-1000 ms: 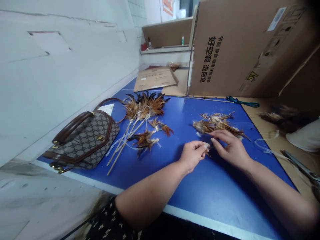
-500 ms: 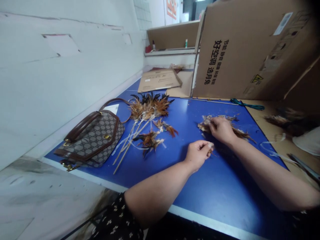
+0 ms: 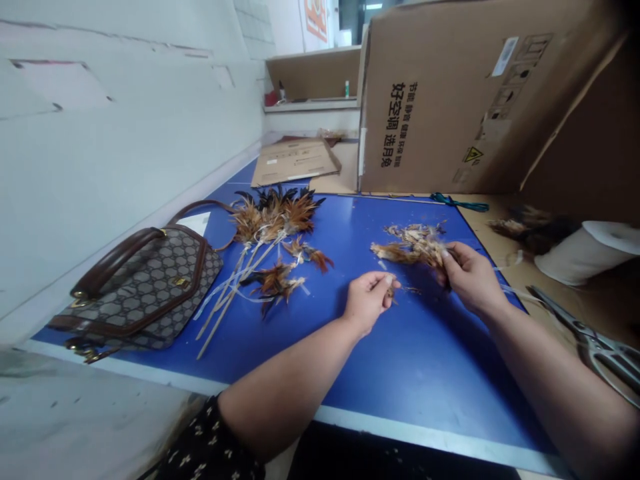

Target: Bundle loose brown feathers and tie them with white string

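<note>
My left hand (image 3: 369, 303) is closed in a pinch, with a small brown feather tuft (image 3: 392, 293) poking out past the fingertips. Farther right, my right hand (image 3: 473, 277) has thumb and fingers pressed on feathers at the right edge of a loose pile of tan and brown feathers (image 3: 413, 243). Left of my hands lie feather bunches (image 3: 277, 217) tied to thin pale sticks (image 3: 225, 293) with white ribbon. Two smaller feather tufts, one orange-brown (image 3: 310, 255) and one darker (image 3: 275, 283), rest nearer to me on the blue tabletop (image 3: 310, 340).
A patterned handbag (image 3: 150, 293) stands at the left by the wall. Behind the pile rises a big cardboard box (image 3: 440, 100). On the right are scissors (image 3: 595, 343), a white roll (image 3: 585, 253) and dark feathers (image 3: 525, 223). Teal cord (image 3: 457, 202) lies near the box.
My right hand has moved from on top of the feather pile to its right edge, uncovering more of it. The left hand keeps its pinch. The view has shifted rightward, showing the scissors more fully.
</note>
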A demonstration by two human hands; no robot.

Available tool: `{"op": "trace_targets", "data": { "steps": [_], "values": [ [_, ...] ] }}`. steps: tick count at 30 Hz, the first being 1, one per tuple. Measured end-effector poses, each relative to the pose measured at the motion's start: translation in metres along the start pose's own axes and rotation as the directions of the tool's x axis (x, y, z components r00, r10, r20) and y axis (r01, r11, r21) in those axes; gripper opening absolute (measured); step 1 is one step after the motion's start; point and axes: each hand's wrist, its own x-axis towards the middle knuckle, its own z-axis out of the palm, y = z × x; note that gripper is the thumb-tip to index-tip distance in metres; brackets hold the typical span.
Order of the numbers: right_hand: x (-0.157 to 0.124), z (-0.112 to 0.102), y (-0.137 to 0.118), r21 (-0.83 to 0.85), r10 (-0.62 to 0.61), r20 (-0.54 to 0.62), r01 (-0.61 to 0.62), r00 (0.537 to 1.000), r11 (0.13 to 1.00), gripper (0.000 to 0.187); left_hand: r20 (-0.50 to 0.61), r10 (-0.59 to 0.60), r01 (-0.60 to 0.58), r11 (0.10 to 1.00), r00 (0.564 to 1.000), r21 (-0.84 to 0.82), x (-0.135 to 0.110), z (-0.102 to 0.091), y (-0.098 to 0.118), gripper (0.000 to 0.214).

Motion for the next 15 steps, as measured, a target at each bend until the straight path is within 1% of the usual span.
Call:
{"op": "trace_targets", "data": {
  "steps": [2, 4, 6, 8, 10, 12, 15],
  "values": [
    [-0.008, 0.005, 0.007, 0.116, 0.036, -0.003, -0.035, 0.999, 0.993, 0.035, -0.017, 0.033, -0.033, 0.999, 0.999, -0.036, 0.001, 0.0, 0.0, 0.042],
    [-0.014, 0.009, 0.009, 0.203, 0.056, 0.029, -0.06, 0.998, 0.977, 0.037, -0.019, 0.073, -0.074, 0.996, 0.997, -0.059, 0.003, 0.0, -0.001, 0.042],
    [-0.019, 0.01, 0.006, 0.308, 0.073, 0.111, -0.104, 0.991, 0.946, 0.04, -0.014, 0.104, -0.104, 0.992, 0.995, -0.064, 0.004, 0.0, -0.002, 0.041],
    [-0.024, 0.01, 0.0, 0.418, 0.081, 0.217, -0.168, 0.973, 0.893, 0.044, -0.012, 0.127, -0.127, 0.99, 0.992, -0.067, 0.004, -0.001, -0.003, 0.041],
    [-0.029, 0.009, -0.005, 0.483, 0.072, 0.288, -0.209, 0.955, 0.85, 0.043, -0.012, 0.143, -0.143, 0.987, 0.99, -0.075, 0.005, -0.002, -0.004, 0.041],
    [-0.035, 0.008, -0.008, 0.48, 0.054, 0.269, -0.183, 0.962, 0.858, 0.038, -0.013, 0.151, -0.151, 0.985, 0.989, -0.079, 0.005, -0.002, -0.005, 0.042],
    [-0.041, 0.008, -0.008, 0.374, 0.068, 0.186, -0.135, 0.98, 0.918, 0.036, -0.002, 0.161, -0.161, 0.985, 0.987, -0.069, 0.005, -0.002, -0.005, 0.042]
  ]
}}
